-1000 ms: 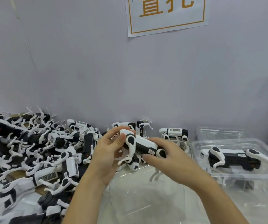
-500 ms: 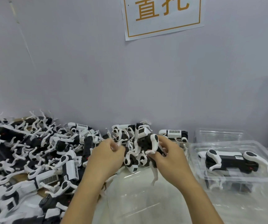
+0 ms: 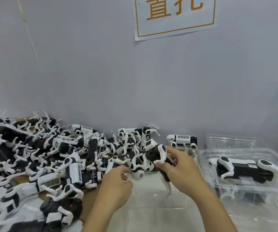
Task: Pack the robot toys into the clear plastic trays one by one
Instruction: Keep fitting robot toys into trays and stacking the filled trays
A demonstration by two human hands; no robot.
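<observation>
Hands (image 3: 116, 186) work low over a clear tray (image 3: 151, 213) on the surface. The left one has loosely curled fingers and grips nothing, close to the right. The right hand (image 3: 180, 171) clasps a toy (image 3: 156, 152), black body with white legs, tilted nose-up just above the tray, one leg dangling below the palm. To the right lies a packed tray (image 3: 208, 154) with a second toy (image 3: 245, 169) lying flat inside. Left of the hands sprawls a pile (image 3: 42, 158) of toys, running back to the wall (image 3: 135, 81), where a sign (image 3: 175, 15) hangs.
</observation>
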